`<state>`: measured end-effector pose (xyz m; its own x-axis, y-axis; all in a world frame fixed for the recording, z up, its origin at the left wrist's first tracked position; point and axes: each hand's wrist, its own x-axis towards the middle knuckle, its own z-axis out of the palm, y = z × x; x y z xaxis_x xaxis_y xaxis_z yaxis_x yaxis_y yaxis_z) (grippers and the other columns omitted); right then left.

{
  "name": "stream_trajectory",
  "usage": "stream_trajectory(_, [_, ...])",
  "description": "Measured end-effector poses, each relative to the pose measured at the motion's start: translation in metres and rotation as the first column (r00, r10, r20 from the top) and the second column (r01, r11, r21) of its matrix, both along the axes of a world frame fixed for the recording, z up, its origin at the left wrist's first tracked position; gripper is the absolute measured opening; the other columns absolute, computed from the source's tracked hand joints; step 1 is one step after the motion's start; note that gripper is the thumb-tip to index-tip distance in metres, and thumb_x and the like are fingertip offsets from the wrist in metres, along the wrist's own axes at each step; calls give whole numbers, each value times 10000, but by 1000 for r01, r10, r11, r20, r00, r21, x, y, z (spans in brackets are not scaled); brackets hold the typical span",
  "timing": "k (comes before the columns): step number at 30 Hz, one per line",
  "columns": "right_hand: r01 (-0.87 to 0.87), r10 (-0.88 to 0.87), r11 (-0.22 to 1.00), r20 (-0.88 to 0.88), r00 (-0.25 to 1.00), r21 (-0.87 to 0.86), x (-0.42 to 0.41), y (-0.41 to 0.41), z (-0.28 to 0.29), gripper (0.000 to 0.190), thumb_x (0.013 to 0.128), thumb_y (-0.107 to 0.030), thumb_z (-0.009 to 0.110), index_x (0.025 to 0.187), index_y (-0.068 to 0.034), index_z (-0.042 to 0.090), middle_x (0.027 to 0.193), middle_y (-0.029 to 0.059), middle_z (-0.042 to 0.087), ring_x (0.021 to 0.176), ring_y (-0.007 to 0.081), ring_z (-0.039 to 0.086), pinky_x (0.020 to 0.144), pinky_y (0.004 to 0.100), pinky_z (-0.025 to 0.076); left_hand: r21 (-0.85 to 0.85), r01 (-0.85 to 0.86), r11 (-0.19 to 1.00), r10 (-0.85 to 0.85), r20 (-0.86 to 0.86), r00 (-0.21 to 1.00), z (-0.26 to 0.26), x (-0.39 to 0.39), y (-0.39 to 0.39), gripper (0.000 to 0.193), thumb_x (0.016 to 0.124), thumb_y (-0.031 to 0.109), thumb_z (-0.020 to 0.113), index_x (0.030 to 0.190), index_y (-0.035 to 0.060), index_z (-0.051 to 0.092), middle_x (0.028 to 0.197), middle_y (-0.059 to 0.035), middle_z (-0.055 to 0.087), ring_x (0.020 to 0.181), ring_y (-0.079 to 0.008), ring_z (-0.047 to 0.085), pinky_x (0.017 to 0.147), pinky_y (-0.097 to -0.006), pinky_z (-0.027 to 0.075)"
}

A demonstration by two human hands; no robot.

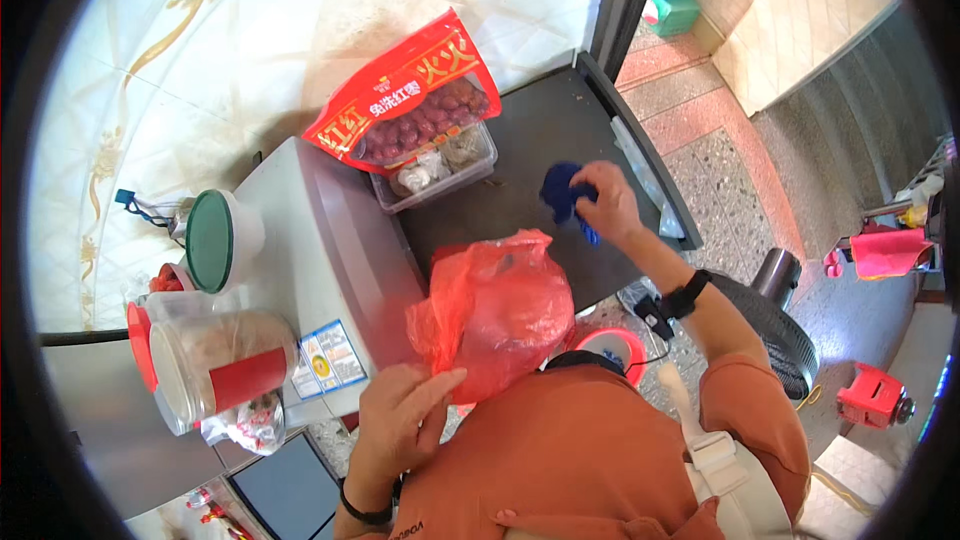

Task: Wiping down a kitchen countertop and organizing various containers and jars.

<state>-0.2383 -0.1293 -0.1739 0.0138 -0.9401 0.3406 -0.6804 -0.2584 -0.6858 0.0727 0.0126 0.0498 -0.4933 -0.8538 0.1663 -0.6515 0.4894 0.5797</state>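
My left hand (409,412) pinches the gathered edge of a thin red plastic bag (502,307). The bag bulges over the near side of a dark flat surface (517,165), and its contents cannot be made out. Farther to the right, the fingers of my right hand (611,202) close on a dark blue, soft-looking piece of cloth (561,191) at that surface. A brighter blue strip hangs below the cloth. Beyond the bag, a red packet of dried jujubes (427,109) leans on a clear plastic box (469,165) holding small bagged goods.
A raised dark rim (637,142) borders the surface on the right. To the left, a grey-white cabinet (292,240) bears a green-lidded tub (210,240) and a large clear jar (225,360). A black fan (772,330) and a red bucket (634,352) stand near my right arm.
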Motion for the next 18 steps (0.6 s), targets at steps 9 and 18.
stream_trajectory(9, [296,-190,951,-584,789,91,-9,-202,-55,339,805,-92,527,1127,-188,568,1323,141,438,1144,317,478,898,412,469,124,2,992,-6,33,999,-13,2,-5,391,660,2,665,1030,127,661,669,-50,517,587,-243,527,526,-352,402])
stream_trajectory(18, [358,-244,934,-736,632,-2,-7,-170,-60,161,827,-129,521,973,-114,588,992,117,538,952,275,543,730,364,520,84,-113,990,112,16,994,-16,-2,-5,307,687,-14,668,974,95,676,635,-70,473,549,-240,466,493,-337,341])
